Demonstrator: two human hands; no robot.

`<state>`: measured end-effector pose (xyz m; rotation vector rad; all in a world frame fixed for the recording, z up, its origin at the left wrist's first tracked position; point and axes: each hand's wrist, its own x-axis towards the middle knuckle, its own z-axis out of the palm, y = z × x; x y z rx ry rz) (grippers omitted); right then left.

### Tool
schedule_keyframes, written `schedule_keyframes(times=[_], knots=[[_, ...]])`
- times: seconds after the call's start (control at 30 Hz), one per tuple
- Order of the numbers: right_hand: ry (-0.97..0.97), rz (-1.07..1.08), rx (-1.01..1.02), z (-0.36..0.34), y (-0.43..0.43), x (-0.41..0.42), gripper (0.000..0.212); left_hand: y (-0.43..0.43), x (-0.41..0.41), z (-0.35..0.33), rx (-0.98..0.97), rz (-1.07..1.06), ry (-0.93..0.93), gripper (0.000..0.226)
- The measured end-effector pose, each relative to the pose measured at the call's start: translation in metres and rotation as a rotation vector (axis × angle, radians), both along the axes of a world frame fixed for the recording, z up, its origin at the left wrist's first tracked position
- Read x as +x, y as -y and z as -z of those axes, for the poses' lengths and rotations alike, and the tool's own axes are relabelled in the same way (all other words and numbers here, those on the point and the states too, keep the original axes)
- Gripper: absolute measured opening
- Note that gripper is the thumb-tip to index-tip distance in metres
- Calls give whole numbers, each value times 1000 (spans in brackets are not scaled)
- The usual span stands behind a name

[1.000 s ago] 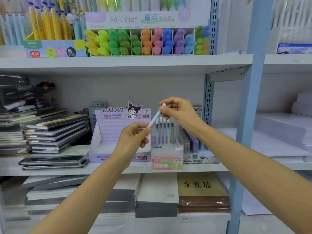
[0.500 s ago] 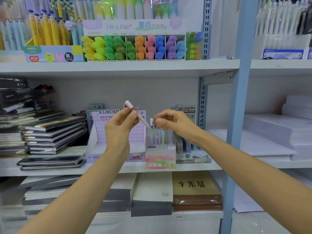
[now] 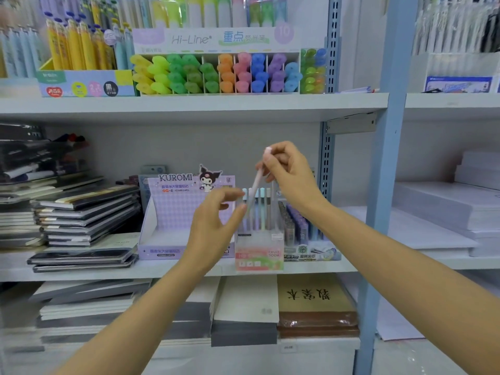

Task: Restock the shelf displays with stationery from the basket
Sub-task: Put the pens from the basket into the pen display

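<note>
Grey shop shelving (image 3: 189,106) fills the view, with highlighters (image 3: 216,74) ranked at twelve o'clock. At nine o'clock dark notebooks (image 3: 81,212) lie stacked on the middle shelf. Next to them stands a lilac Kuromi box (image 3: 167,220). In front of it the left hand (image 3: 213,228) hovers, grip spread, thumb and fingers apart just beside the lower end of a pink pen (image 3: 255,186); blur hides whether they touch. The pen tilts, tip toward seven o'clock, over the Fruit Soda pen box (image 3: 259,255), where other pens stand upright. At the pen's one o'clock the right hand (image 3: 292,180) pinches its upper part. White paper stacks (image 3: 446,212) lie at three o'clock.
</note>
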<state>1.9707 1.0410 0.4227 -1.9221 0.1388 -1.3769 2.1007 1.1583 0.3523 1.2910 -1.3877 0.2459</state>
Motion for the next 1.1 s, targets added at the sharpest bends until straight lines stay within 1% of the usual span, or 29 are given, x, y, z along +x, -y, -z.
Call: schedule_keyframes(times=[0.07, 0.17, 0.27, 0.37, 0.47, 0.57, 0.67, 0.77, 0.83, 0.93, 1.0, 1.1], knots=[[2, 93, 15, 6, 12, 1, 6, -7, 7, 21, 126, -61, 194, 26], [-71, 181, 30, 24, 28, 8, 4, -13, 12, 45, 283, -99, 348, 38], [-158, 208, -9, 39, 35, 20, 4, -11, 12, 55, 277, -125, 408, 44], [-260, 227, -95, 41, 36, 29, 4, -7, 14, 57, 266, -173, 465, 50], [-369, 265, -196, 33, 37, 33, 6, -4, 15, 59, 244, -185, 470, 53], [-457, 261, -229, 27, 38, 35, 7, -1, 16, 61, 219, -187, 469, 53], [-458, 291, -242, 31, 39, 42, 12, 2, 16, 62, 205, -190, 461, 53], [-460, 370, -272, 37, 44, 50, 8, 3, 15, 63, 197, -199, 454, 55], [-498, 414, -306, 38, 49, 52, 8, 4, 15, 63, 198, -206, 454, 57], [-557, 417, -322, 39, 50, 49, 21, 6, 16, 64, 215, -223, 441, 61], [-529, 410, -333, 40, 45, 40, 25, 8, 15, 63, 227, -245, 446, 61], [-368, 340, -322, 46, 26, 20, 23, 9, 10, 60, 244, -275, 452, 60]])
